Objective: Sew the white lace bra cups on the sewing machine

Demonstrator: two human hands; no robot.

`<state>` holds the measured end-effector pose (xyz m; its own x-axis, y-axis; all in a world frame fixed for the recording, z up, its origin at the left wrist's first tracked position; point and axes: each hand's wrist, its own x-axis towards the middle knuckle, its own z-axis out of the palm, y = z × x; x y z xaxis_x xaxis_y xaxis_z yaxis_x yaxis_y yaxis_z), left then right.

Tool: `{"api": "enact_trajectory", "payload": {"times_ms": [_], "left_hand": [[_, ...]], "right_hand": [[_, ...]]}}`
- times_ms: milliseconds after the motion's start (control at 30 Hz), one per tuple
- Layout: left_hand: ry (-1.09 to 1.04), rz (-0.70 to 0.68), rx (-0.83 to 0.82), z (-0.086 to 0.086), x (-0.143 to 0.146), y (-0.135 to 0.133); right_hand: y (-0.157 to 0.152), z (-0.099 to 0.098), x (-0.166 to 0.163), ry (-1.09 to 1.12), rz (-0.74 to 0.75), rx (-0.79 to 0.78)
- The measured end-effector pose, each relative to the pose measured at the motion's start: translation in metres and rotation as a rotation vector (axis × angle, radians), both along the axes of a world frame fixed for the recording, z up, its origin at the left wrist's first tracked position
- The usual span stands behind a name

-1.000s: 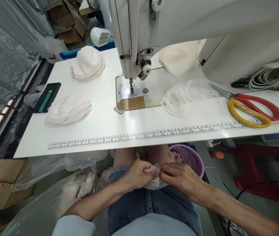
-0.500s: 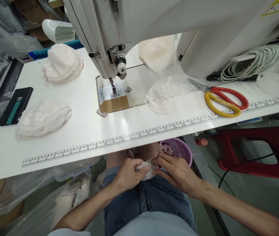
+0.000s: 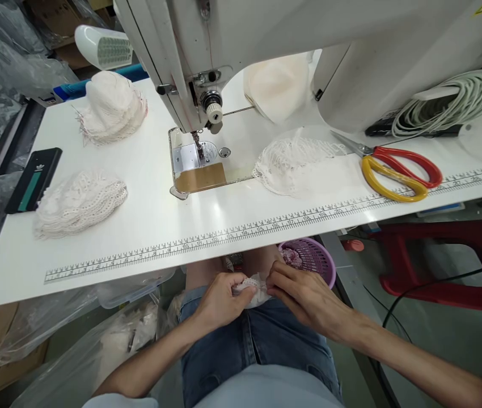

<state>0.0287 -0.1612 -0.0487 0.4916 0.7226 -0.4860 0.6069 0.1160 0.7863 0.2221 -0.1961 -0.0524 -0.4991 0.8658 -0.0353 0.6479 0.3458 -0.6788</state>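
Note:
Over my lap, just below the table's front edge, I hold a small piece of white lace fabric (image 3: pixel 256 291). My left hand (image 3: pixel 227 300) pinches its left side between thumb and fingers. At the right side, my right hand (image 3: pixel 298 292) has its thumb and fingertips closed on the fabric. Part of the piece is hidden behind the fingers. On the table in front stands a white sewing machine (image 3: pixel 198 113), its needle and presser foot above the metal plate. A pile of white lace pieces (image 3: pixel 294 164) lies to the right of the plate.
Two stacks of white lace pieces (image 3: pixel 81 204) (image 3: pixel 111 107) lie at the left, beside a black case (image 3: pixel 33 180). Scissors (image 3: pixel 398 170) with red and yellow handles rest at the right. A printed ruler (image 3: pixel 241 233) runs along the front edge. A purple basket (image 3: pixel 320 263) stands below.
My right thumb and fingers have drawn together on the lace fabric. My left hand keeps its pinch. The whole view has shifted slightly.

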Motion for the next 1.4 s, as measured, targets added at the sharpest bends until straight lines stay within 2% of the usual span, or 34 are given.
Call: {"api": "enact_trajectory", "payload": {"times_ms": [167, 300, 467, 600, 667, 767, 867, 967, 1033, 1067, 1133, 1200, 1267, 1333, 1400], "left_hand": [[0.012, -0.007, 0.007, 0.000, 0.000, 0.000], [0.043, -0.008, 0.040, 0.002, 0.001, 0.000], [0.032, -0.013, 0.003, 0.002, 0.000, 0.000], [-0.054, -0.049, -0.091, 0.000, 0.001, 0.003], [-0.092, -0.077, -0.120, 0.002, 0.001, 0.004], [-0.092, -0.094, -0.104, 0.013, 0.001, 0.004], [-0.053, -0.108, -0.030, 0.029, 0.000, 0.004], [-0.049, -0.032, 0.069, 0.034, -0.002, 0.006], [-0.086, 0.032, -0.011, 0.028, 0.001, 0.008], [-0.127, 0.006, -0.081, 0.023, 0.003, 0.009], [-0.197, -0.060, -0.166, 0.014, 0.009, 0.011], [-0.241, -0.077, -0.191, 0.009, 0.013, 0.012], [-0.258, -0.067, -0.201, 0.011, 0.013, 0.014], [-0.259, -0.065, -0.205, 0.015, 0.011, 0.013], [-0.234, -0.066, -0.176, 0.018, 0.006, 0.011]], "right_hand": [[-0.001, -0.002, 0.000, 0.023, -0.012, -0.060], [-0.003, -0.006, -0.001, 0.006, -0.007, -0.026], [-0.003, -0.008, -0.001, 0.138, -0.065, -0.013], [0.000, -0.006, -0.003, 0.376, 0.108, -0.024], [0.001, -0.002, -0.006, 0.420, 0.187, -0.007], [0.001, 0.003, -0.011, 0.286, 0.177, 0.095], [-0.004, -0.009, 0.000, 0.014, 0.129, 0.156], [-0.017, -0.038, 0.039, -0.246, -0.037, 0.079], [-0.028, -0.052, 0.071, -0.326, -0.133, 0.063], [-0.032, -0.055, 0.083, -0.345, -0.158, 0.064], [-0.033, -0.051, 0.094, -0.347, -0.175, 0.078], [-0.024, -0.036, 0.085, -0.273, -0.180, 0.065], [-0.011, -0.016, 0.064, -0.020, -0.183, -0.076], [0.003, 0.001, 0.041, 0.205, -0.076, -0.171], [0.011, 0.008, 0.023, 0.312, 0.023, -0.267]]}}
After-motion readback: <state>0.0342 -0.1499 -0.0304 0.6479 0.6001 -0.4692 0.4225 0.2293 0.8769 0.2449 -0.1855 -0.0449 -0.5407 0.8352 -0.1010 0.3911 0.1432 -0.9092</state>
